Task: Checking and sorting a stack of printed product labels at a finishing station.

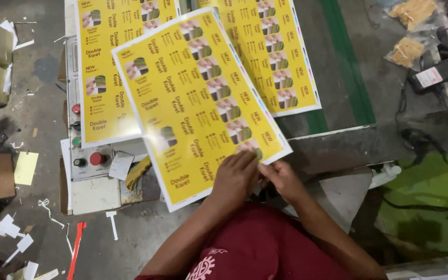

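Note:
A large glossy yellow printed sheet point(195, 98) with rows of small pictures lies tilted across the machine top. My left hand point(236, 175) rests flat on its near edge, fingers pressing the sheet. My right hand point(282, 178) pinches the same near corner from the right, touching my left fingertips. Two more yellow sheets lie under and behind it: one on the left point(99, 67) and one at the back right point(281, 52).
A grey control panel point(86, 155) with red and green buttons sits at the left of the sheets. Paper scraps litter the floor at the left point(11, 228). A green band point(348, 67) runs along the machine; bags and a black device point(439, 72) lie at the right.

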